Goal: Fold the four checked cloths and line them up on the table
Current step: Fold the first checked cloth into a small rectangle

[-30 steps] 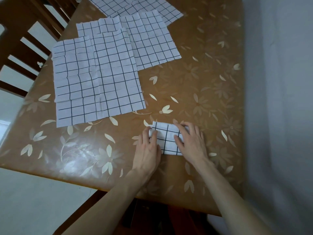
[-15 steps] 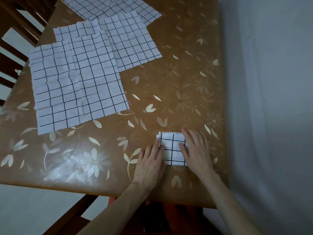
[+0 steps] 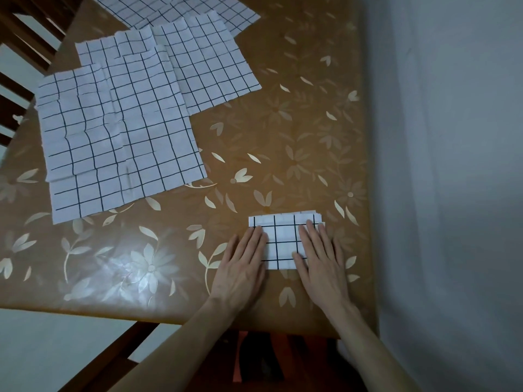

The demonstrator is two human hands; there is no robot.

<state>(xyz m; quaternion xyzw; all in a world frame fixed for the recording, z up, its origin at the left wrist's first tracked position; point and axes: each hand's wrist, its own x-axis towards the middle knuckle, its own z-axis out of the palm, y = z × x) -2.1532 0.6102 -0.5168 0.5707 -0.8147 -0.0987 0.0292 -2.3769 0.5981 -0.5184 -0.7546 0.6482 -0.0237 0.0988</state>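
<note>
Plainly, the danger here lies in letting go: the folded cloth (image 3: 284, 240) is a thick little packet of several layers, and if the hands lift off too quickly or unevenly the top layers may spring up and the stepped edges at its far right corner could fan out further, spoiling the neat rectangle. A sideways drag by either palm would also skew it, since the glossy flowered cover of the counter (image 3: 283, 131) looks slippery, and the packet sits close to the counter's near edge and right edge, so a careless push could carry it toward the drop. The left hand (image 3: 244, 267) lies flat with its fingers straight and together, pressing the packet's left side; the right hand (image 3: 319, 260) does the same on the right side, fingers straight and slightly spread. Neither grip pinches anything. The packet is white with a thin dark check, a small rectangle, its long side running along the near edge. Three unfolded cloths (image 3: 119, 137) of the same pattern, creased and overlapping, lie toward the far left corner, well apart from it, so most of the work seems yet to do.
</note>
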